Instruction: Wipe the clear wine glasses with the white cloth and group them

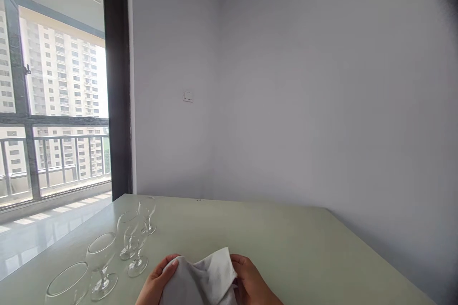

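A light grey cloth [203, 279] is bunched up at the bottom centre, above the near part of the table. My left hand [160, 279] grips its left side, the thumb lying over the fabric. On the other side, my right hand [250, 281] is closed on the cloth's right edge, and part of those fingers is hidden behind it. Several clear stemmed glasses stand upright to the left of my left hand; the closest to it is a small glass [136, 248]. No glass is touched by either hand.
The pale green table [286, 243] meets grey walls behind and at the right. More stemmed glasses, one at the near left [67, 283] and one at the back [147, 212], line its left side. A window [64, 105] is beyond.
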The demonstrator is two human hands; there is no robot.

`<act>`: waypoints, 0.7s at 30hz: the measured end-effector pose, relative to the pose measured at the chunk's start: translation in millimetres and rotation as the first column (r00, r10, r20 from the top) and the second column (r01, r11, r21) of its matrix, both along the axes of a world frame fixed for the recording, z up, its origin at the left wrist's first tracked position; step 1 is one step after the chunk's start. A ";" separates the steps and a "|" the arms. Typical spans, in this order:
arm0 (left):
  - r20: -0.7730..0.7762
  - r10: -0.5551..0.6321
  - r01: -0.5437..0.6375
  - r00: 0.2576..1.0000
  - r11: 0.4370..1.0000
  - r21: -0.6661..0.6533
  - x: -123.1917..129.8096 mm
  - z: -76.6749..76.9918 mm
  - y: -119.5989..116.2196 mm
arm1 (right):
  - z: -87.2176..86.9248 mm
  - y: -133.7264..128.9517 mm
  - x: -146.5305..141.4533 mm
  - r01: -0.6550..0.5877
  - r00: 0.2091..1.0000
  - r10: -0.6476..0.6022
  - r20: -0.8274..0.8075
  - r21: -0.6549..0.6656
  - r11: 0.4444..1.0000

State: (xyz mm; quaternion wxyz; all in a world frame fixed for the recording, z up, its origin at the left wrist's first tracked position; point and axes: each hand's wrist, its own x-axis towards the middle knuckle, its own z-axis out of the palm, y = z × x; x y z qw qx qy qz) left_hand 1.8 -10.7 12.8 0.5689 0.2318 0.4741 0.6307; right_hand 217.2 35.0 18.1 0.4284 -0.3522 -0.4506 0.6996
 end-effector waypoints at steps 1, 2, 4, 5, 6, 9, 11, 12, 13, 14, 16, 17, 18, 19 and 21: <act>-0.007 0.001 -0.001 1.000 1.000 0.001 0.5 2.1 -0.6 | 0.6 0.5 -1.6 0.000 0.999 0.000 0.036 0.013 1.000; -0.010 0.002 -0.002 1.000 1.000 0.005 0.7 4.4 -1.3 | 1.9 1.1 -2.7 -0.014 0.996 0.012 0.085 0.023 1.000; -0.015 -0.003 0.004 1.000 1.000 0.020 -0.8 9.5 -3.2 | 7.4 1.8 -2.3 -0.034 0.980 0.018 0.200 0.079 0.996; -0.017 -0.011 0.011 1.000 1.000 0.026 -3.0 12.1 -4.2 | 11.9 1.7 0.0 -0.027 0.969 -0.010 0.246 0.148 0.989; -0.017 -0.016 0.017 1.000 0.999 0.032 -6.2 14.6 -5.1 | 17.6 1.2 3.7 0.005 0.957 -0.079 0.279 0.255 0.967; -0.032 0.014 -0.011 0.999 0.995 0.099 -19.9 20.6 -6.3 | 39.7 -1.9 22.5 0.062 0.884 -0.382 0.270 0.742 0.668; -0.064 0.073 -0.061 0.995 0.983 0.172 -28.2 22.7 -5.9 | 54.9 -4.2 36.3 -0.018 0.827 -0.519 0.217 0.932 0.361; -0.083 0.094 -0.075 0.992 0.976 0.205 -30.8 23.3 -5.6 | 61.6 -5.1 41.9 -0.054 0.813 -0.542 0.212 0.955 0.292; -0.099 0.103 -0.078 0.990 0.970 0.230 -32.2 23.7 -5.4 | 67.3 -6.0 46.1 -0.074 0.803 -0.553 0.220 0.959 0.275; -0.109 0.106 -0.076 0.988 0.966 0.249 -32.6 23.8 -5.3 | 72.1 -6.8 49.0 -0.080 0.795 -0.558 0.238 0.953 0.292; -0.121 0.092 -0.056 0.988 0.960 0.274 -31.5 23.8 -5.4 | 79.9 -8.9 51.5 -0.096 0.780 -0.557 0.284 0.935 0.342; -0.134 0.078 -0.038 0.988 0.960 0.278 -30.9 23.6 -5.3 | 83.6 -10.4 51.9 -0.124 0.771 -0.554 0.314 0.927 0.353; -0.150 0.065 -0.021 0.987 0.961 0.277 -30.8 23.3 -5.2 | 87.6 -12.4 52.0 -0.161 0.760 -0.549 0.349 0.919 0.361; -0.165 0.060 -0.013 0.984 0.963 0.269 -31.1 22.7 -4.8 | 91.9 -14.9 52.2 -0.202 0.752 -0.533 0.389 0.904 0.376; -0.204 0.074 -0.020 0.976 0.967 0.255 -32.7 20.5 -3.4 | 101.7 -21.1 53.2 -0.285 0.744 -0.455 0.490 0.848 0.447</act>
